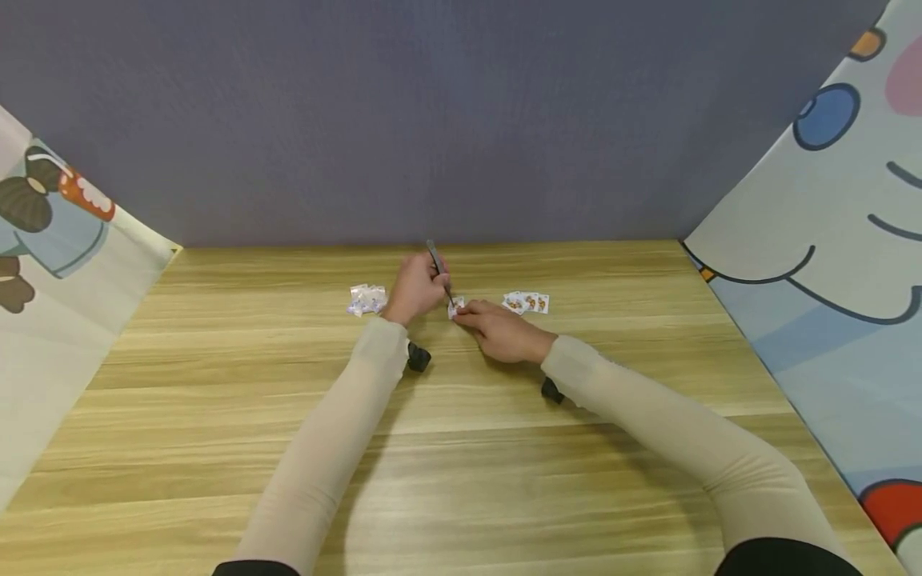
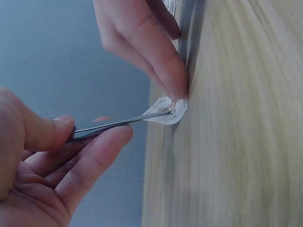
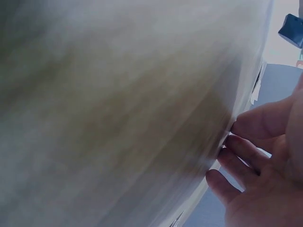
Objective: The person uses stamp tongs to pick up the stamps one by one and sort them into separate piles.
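Note:
My left hand (image 1: 420, 290) pinches a pair of dark metal tweezers (image 2: 113, 124) between thumb and fingers. The tweezers' tips meet a small white printed piece (image 2: 158, 115), sticker-like or a little packet, on the table; one side of it bends up from the wood. From the other side my right hand (image 1: 504, 330) reaches in, and its fingertips press the edge of that piece against the table. In the right wrist view the right hand's fingers (image 3: 241, 165) are mostly straight and touch the tabletop.
On the wooden table (image 1: 461, 480), a cluster of small shiny whitish pieces (image 1: 367, 299) lies left of the hands. A short row of white pieces with orange prints (image 1: 529, 302) lies to the right. A grey panel (image 1: 432, 120) rises behind the table, with cartoon-printed walls at both sides.

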Demonstrator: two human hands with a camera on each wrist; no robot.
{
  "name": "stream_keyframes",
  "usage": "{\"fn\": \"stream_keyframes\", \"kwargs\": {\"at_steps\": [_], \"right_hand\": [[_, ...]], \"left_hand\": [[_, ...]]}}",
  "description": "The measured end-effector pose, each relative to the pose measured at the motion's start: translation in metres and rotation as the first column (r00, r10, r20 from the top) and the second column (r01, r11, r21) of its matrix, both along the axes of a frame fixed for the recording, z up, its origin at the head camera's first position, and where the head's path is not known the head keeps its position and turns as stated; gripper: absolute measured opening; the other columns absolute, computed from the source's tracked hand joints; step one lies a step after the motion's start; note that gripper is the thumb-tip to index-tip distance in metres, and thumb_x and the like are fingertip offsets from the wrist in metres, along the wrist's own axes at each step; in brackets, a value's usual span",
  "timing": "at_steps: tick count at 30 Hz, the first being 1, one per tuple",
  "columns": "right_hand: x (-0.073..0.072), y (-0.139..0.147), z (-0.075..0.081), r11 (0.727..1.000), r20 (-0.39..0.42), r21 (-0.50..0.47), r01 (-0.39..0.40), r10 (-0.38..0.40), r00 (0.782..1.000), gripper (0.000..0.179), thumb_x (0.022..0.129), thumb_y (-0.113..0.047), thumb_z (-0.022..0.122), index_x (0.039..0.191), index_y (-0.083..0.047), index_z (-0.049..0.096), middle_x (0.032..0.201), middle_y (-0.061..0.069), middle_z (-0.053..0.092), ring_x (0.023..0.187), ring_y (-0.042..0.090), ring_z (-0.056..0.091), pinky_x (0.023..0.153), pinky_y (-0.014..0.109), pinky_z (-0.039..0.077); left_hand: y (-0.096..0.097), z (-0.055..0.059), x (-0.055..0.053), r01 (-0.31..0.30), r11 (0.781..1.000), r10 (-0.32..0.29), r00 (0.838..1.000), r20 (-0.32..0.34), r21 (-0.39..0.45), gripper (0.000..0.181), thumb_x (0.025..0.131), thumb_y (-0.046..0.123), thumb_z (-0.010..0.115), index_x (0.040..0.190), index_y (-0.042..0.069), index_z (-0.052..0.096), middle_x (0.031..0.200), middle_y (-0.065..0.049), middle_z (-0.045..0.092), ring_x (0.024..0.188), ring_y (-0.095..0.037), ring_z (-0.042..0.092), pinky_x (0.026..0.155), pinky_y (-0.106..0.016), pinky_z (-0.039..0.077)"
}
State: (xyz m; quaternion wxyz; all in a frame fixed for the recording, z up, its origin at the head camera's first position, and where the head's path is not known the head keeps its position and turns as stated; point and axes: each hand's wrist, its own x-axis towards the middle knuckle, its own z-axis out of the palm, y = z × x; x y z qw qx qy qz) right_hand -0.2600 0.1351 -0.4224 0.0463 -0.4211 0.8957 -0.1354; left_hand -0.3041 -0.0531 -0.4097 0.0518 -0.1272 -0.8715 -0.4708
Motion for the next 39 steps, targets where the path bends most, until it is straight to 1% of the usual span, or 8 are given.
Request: {"fn": "stream_keyframes", "kwargs": {"at_steps": [6,12,18,20,26,32,36,39], "right_hand": [[0.001,0.005,0.002,0.998,0.039,-0.064,0.023,-0.021,0.999,0.033,0.098,-0.004,0.046,0.129,0.002,0.055,0.124,0.012,0.053,0.115,0.024,0.050,0.098,0.036,0.041],[0.002,0.020,0.020,0.981,0.018,-0.159,0.113,-0.111,0.994,0.031,0.098,-0.002,0.044,0.124,0.001,0.059,0.130,0.013,0.051,0.111,0.024,0.054,0.091,0.037,0.045],[0.002,0.042,0.035,0.957,0.037,-0.216,0.192,-0.189,0.981,0.033,0.097,-0.001,0.043,0.127,0.002,0.056,0.135,0.012,0.048,0.098,0.023,0.058,0.075,0.037,0.045],[0.002,0.049,0.036,0.948,0.041,-0.234,0.214,-0.210,0.977,0.032,0.097,0.000,0.043,0.126,0.003,0.057,0.134,0.013,0.049,0.102,0.025,0.058,0.075,0.037,0.045],[-0.003,0.064,0.029,0.946,-0.007,-0.215,0.241,-0.249,0.969,0.030,0.093,0.005,0.046,0.120,0.003,0.061,0.125,0.014,0.055,0.110,0.029,0.055,0.087,0.042,0.047],[-0.007,0.063,0.017,0.957,0.055,-0.141,0.252,-0.247,0.967,0.030,0.094,0.005,0.045,0.120,0.005,0.061,0.123,0.017,0.056,0.115,0.031,0.052,0.094,0.043,0.043],[-0.009,0.061,0.010,0.963,0.076,-0.116,0.241,-0.234,0.969,0.029,0.094,0.002,0.045,0.117,0.004,0.063,0.119,0.015,0.059,0.113,0.030,0.054,0.095,0.043,0.043],[-0.012,0.060,0.004,0.967,0.066,-0.089,0.237,-0.231,0.971,0.027,0.095,0.000,0.046,0.114,0.003,0.065,0.114,0.013,0.060,0.108,0.028,0.056,0.093,0.042,0.045]], "left_hand": [[0.005,0.004,0.002,0.008,1.000,-0.008,1.000,0.002,0.012,0.006,0.089,-0.001,0.057,0.091,0.003,0.060,0.077,-0.007,0.067,0.071,-0.017,0.066,0.061,-0.029,0.053],[0.012,0.015,0.003,0.043,0.998,-0.041,0.998,-0.050,0.047,0.003,0.093,0.002,0.056,0.092,0.003,0.059,0.079,-0.006,0.066,0.071,-0.019,0.067,0.059,-0.028,0.053],[0.033,0.024,0.002,0.070,0.996,-0.066,0.995,-0.080,0.051,0.003,0.094,0.006,0.056,0.092,0.005,0.059,0.077,-0.005,0.065,0.068,-0.016,0.065,0.060,-0.025,0.053],[0.043,0.025,0.001,0.075,0.995,-0.070,0.994,-0.085,0.060,0.004,0.094,0.006,0.056,0.092,0.005,0.059,0.076,-0.004,0.065,0.067,-0.013,0.064,0.059,-0.024,0.053],[0.066,0.022,-0.006,0.074,0.992,-0.069,0.996,-0.059,0.100,0.003,0.093,0.006,0.058,0.093,0.004,0.060,0.076,-0.005,0.065,0.066,-0.013,0.064,0.057,-0.024,0.053],[0.075,0.014,-0.012,0.034,0.999,-0.035,0.998,-0.061,-0.009,0.004,0.092,0.008,0.058,0.092,0.006,0.062,0.076,-0.004,0.066,0.065,-0.014,0.062,0.057,-0.027,0.050],[0.077,0.008,-0.013,0.019,1.000,-0.019,0.999,-0.027,-0.022,0.004,0.092,0.008,0.057,0.092,0.008,0.061,0.076,-0.003,0.065,0.066,-0.015,0.061,0.059,-0.029,0.048],[0.078,0.004,-0.014,0.007,1.000,-0.008,1.000,-0.027,-0.021,0.004,0.091,0.006,0.057,0.091,0.008,0.061,0.076,-0.003,0.065,0.068,-0.015,0.060,0.060,-0.028,0.047]]}}
